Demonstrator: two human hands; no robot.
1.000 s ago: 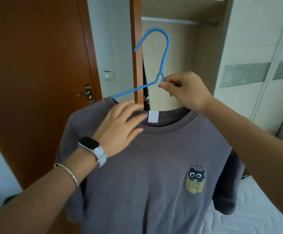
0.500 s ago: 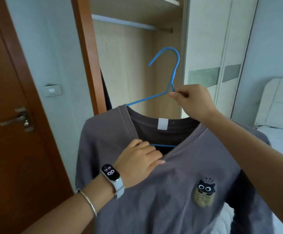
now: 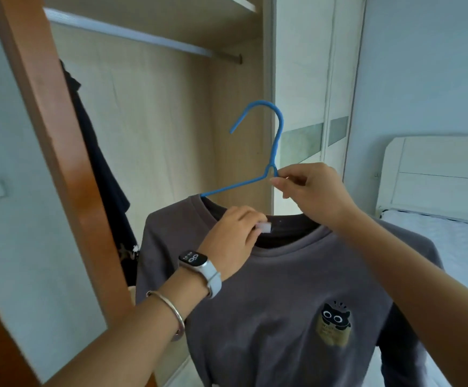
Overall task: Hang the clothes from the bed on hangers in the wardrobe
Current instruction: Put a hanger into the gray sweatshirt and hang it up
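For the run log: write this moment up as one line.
stage: shirt on hanger, not yet on rail | right hand: pinching blue hanger neck | left hand: at grey T-shirt collar | wardrobe rail: above

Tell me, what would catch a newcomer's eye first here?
Centre frame, a grey cotton T-shirt with a cat patch hangs on a blue wire hanger, pinched at its neck by the right hand. The left hand grips the collar, before the open wardrobe's metal rail.

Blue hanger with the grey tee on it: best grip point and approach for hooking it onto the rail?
Pinch the blue hanger at its neck, where the arms meet below the hook, coming from the right as the right hand does. That leaves the hook bare, opening leftward, for the rail.
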